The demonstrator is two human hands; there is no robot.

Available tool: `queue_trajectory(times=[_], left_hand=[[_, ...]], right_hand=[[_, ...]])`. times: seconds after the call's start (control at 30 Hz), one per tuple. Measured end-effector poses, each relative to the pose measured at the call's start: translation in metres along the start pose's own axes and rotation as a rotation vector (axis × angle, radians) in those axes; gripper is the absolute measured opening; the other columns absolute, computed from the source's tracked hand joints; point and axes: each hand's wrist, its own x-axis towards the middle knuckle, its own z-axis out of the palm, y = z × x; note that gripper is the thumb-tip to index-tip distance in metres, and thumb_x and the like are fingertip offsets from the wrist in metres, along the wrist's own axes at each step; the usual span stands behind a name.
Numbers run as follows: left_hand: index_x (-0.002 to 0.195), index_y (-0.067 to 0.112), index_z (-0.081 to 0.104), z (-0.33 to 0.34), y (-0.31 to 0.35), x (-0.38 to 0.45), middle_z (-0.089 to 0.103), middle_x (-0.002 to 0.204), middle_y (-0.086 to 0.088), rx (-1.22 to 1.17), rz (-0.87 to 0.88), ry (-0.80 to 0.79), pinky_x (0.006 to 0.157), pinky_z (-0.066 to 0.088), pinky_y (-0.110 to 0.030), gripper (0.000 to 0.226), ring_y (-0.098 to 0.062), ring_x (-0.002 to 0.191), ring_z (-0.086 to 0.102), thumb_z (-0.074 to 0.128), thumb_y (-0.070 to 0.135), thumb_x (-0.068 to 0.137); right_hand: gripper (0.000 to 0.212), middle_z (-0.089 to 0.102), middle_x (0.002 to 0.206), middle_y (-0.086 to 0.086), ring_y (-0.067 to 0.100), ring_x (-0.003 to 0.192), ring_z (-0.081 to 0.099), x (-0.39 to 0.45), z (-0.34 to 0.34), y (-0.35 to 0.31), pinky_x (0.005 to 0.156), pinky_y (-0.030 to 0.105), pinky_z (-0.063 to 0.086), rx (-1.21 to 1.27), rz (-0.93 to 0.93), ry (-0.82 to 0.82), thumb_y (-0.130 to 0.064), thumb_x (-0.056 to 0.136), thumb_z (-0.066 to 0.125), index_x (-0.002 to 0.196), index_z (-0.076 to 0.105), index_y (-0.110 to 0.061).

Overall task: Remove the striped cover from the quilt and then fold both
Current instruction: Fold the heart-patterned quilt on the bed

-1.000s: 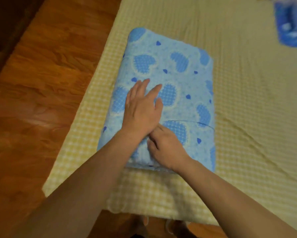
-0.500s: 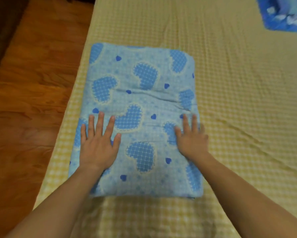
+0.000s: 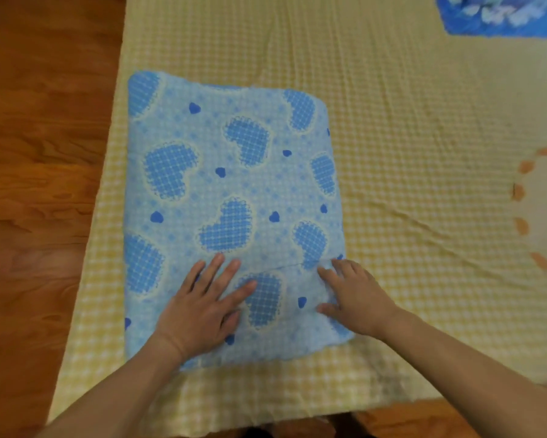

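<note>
A folded light-blue cloth with dark-blue hearts [image 3: 231,191] lies as a thick rectangle on the yellow checked bed sheet [image 3: 392,128], near the bed's left edge. My left hand [image 3: 202,308] rests flat on its near part, fingers spread, holding nothing. My right hand [image 3: 354,298] presses on the near right corner, fingers slightly curled against the cloth beside a fold line. At the far right corner lies a darker blue patterned cloth [image 3: 499,14], only partly in view. No striped pattern is visible on either cloth.
Wooden floor [image 3: 38,184] runs along the bed's left side and past its near edge. A pale patch with orange marks [image 3: 537,210] is on the sheet at the right edge. The sheet has shallow creases to the right of the folded cloth.
My left hand slid right toward the middle of the near part. My right hand stayed at the near right corner. The view shifted, so the folded cloth sits further right in frame.
</note>
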Motion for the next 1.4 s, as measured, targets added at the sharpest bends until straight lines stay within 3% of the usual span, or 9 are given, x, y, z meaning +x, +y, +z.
queue_trajectory(times=[0.13,0.3,0.43,0.57,0.77,0.97,1.07,1.23,1.4], left_hand=[[0.143,0.039,0.050,-0.002,-0.003,0.005,0.042,0.153,-0.008,0.036,0.020,0.036,0.109,0.030,-0.066,0.058,-0.041,0.142,0.036,0.063,0.042,0.086],[0.144,0.040,0.048,0.004,-0.007,0.006,0.040,0.156,-0.002,0.069,0.067,-0.008,0.111,0.027,-0.066,0.052,-0.040,0.144,0.033,0.055,0.043,0.093],[0.130,0.029,0.065,-0.010,-0.008,0.017,0.054,0.145,-0.003,-0.010,0.090,-0.054,0.110,0.033,-0.059,0.039,-0.040,0.135,0.046,0.056,0.036,0.092],[0.075,0.014,0.071,-0.051,0.029,0.089,0.069,0.106,-0.005,-0.206,0.153,0.050,0.100,0.040,-0.045,0.024,-0.035,0.110,0.061,0.060,0.032,0.086],[0.152,0.032,0.035,-0.003,0.112,0.126,0.020,0.164,-0.004,-0.062,0.277,-0.409,0.123,0.000,-0.052,0.059,-0.031,0.153,0.003,0.035,0.055,0.098],[0.156,0.034,0.023,-0.002,0.136,0.089,0.011,0.166,0.003,-0.054,0.211,-0.578,0.123,-0.003,-0.046,0.061,-0.026,0.153,-0.007,0.029,0.058,0.101],[0.152,0.032,0.036,-0.031,0.130,0.106,0.018,0.165,0.004,-0.198,0.164,-0.538,0.124,0.001,-0.042,0.056,-0.022,0.154,0.000,0.031,0.057,0.102],[0.150,0.035,0.039,-0.060,0.033,0.132,0.026,0.162,-0.006,-0.018,-0.563,-0.098,0.120,0.017,-0.053,0.053,-0.033,0.151,0.015,0.032,0.050,0.100],[0.148,0.040,0.017,-0.031,-0.093,0.083,0.031,0.158,-0.015,-0.357,-1.317,-0.102,0.116,0.028,-0.050,0.069,-0.038,0.143,0.033,0.044,0.068,0.092]], right_hand=[[0.055,0.037,0.150,0.012,0.031,0.137,0.035,0.022,-0.048,-0.047,0.115,0.042,0.029,0.145,-0.250,0.462,-0.051,0.100,0.039,0.143,0.048,-0.018],[0.067,-0.011,0.165,-0.004,0.029,0.152,-0.004,0.177,-0.074,-0.001,0.119,0.060,0.005,-0.046,0.032,0.060,-0.068,0.096,0.011,0.155,-0.003,-0.040],[0.082,-0.002,0.165,0.004,0.031,0.151,0.005,0.229,-0.109,0.029,0.121,0.049,0.014,0.173,0.110,-0.084,-0.072,0.093,0.032,0.158,0.009,-0.027],[0.081,0.016,0.161,0.004,0.025,0.147,0.019,0.177,-0.106,0.031,0.117,0.043,0.025,0.540,0.052,0.094,-0.057,0.092,0.055,0.156,0.021,-0.019],[0.068,0.006,0.164,0.009,0.027,0.151,0.006,0.131,-0.065,0.038,0.121,0.040,0.008,0.493,0.023,0.249,-0.053,0.098,0.046,0.156,0.020,-0.028],[0.071,-0.012,0.165,-0.002,0.032,0.151,-0.006,0.209,-0.069,0.048,0.120,0.054,0.001,0.247,0.115,-0.007,-0.070,0.094,0.018,0.155,-0.002,-0.039],[0.073,-0.003,0.165,0.010,0.037,0.150,0.002,0.208,-0.091,0.049,0.121,0.052,0.008,0.329,0.099,0.229,-0.065,0.094,0.027,0.156,0.011,-0.031],[0.074,0.007,0.164,0.009,0.036,0.150,0.006,0.115,-0.034,0.009,0.119,0.056,0.013,0.350,-0.037,0.474,-0.070,0.089,0.028,0.155,0.021,-0.035],[0.114,0.030,0.156,0.014,0.031,0.143,0.032,0.120,0.010,0.025,0.118,0.045,0.027,0.941,0.461,0.288,-0.085,0.067,0.058,0.154,0.016,-0.024]])
